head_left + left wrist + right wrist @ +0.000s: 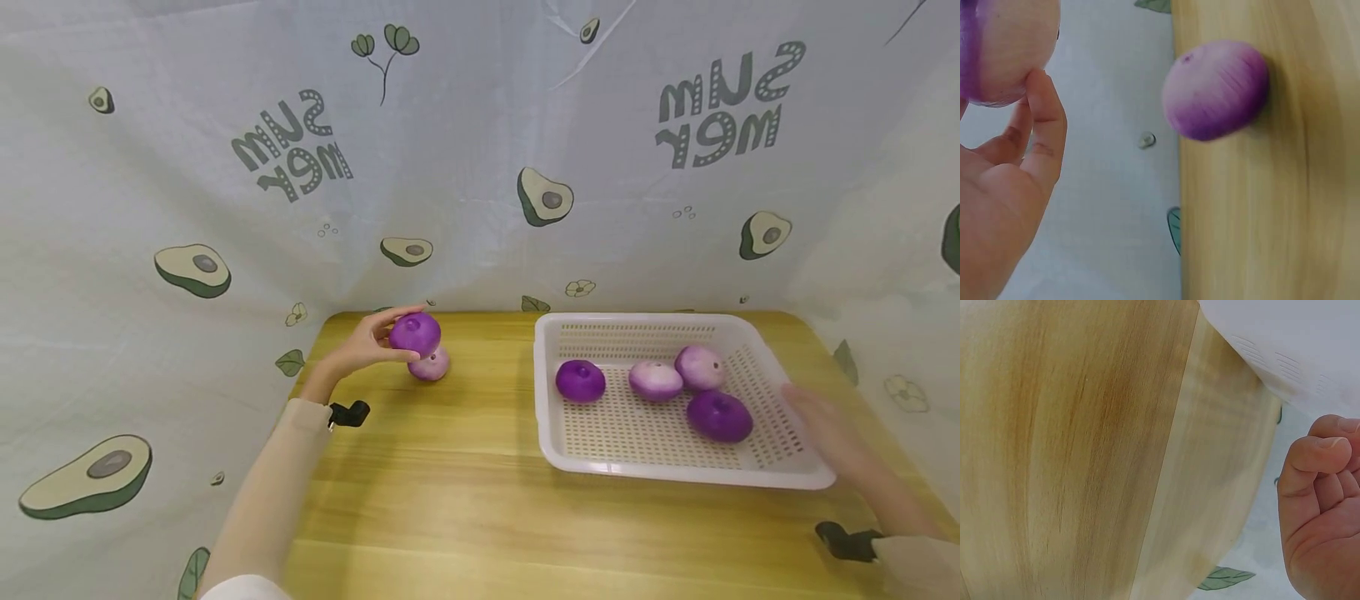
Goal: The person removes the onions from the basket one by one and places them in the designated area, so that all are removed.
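Note:
My left hand (372, 342) pinches a purple onion (415, 333) between thumb and fingers, over the table's far left part. In the left wrist view this onion (1016, 47) shows a pale side and is cut off by the frame. A second, paler onion (1216, 90) with a purple end rests on the table just below it, partly hidden in the head view. Blurred in the head view, my right hand (828, 429) is beside the white basket's right end. Its fingers (1316, 456) are loosely curled with nothing between them in the right wrist view.
The white perforated basket (675, 473) stands on the right half of the wooden table (450, 500). Inside lie two dark purple onions (580, 382) and two paler ones (656, 381). A pale cloth (465, 150) with printed avocados hangs behind and beside the table.

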A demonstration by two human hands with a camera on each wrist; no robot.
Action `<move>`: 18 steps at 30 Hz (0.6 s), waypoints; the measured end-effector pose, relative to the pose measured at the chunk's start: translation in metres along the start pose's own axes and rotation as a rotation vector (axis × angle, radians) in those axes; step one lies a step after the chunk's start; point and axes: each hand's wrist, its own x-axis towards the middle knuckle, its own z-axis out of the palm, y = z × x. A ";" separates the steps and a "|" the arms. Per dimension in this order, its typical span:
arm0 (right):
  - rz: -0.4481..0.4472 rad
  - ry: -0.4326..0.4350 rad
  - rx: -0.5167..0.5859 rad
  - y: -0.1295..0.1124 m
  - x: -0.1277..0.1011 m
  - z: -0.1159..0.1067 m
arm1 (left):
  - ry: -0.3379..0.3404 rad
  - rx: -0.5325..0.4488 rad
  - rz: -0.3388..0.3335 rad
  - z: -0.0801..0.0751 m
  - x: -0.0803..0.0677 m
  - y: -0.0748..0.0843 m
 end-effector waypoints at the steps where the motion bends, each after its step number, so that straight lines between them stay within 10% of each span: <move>1: 0.002 0.000 0.003 0.000 0.000 0.000 | 0.012 0.005 -0.016 -0.002 -0.004 -0.003; 18: 0.000 0.002 -0.006 0.001 0.001 0.001 | 0.147 0.084 -0.227 -0.031 -0.051 -0.055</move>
